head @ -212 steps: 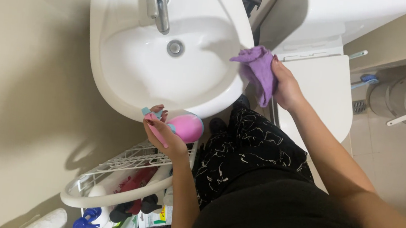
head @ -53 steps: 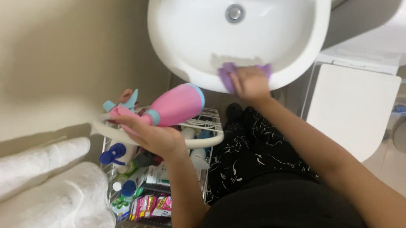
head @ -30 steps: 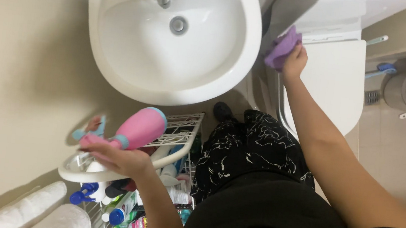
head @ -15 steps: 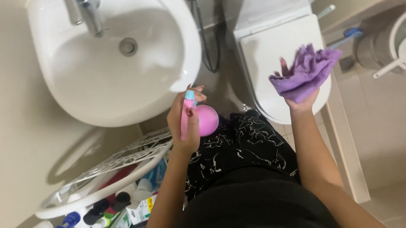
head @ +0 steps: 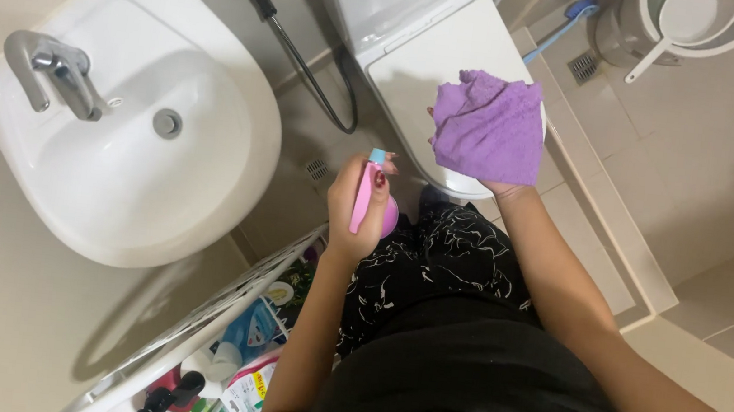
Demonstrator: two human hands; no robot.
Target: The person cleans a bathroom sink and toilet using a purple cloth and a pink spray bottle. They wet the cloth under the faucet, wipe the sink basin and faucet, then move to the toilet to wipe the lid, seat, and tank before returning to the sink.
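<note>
The left hand (head: 355,218) grips a pink spray bottle (head: 365,204) upright near the white sink (head: 135,118), while the right hand (head: 491,169) clutches a purple cloth (head: 489,126) raised above the closed toilet lid (head: 440,68), which it does not appear to touch yet, so wiping there looks unstarted.

Single head-worn camera looked steeply down from close above the person's torso, facing the sink (head: 134,132) at left and toilet (head: 442,55) ahead.
</note>
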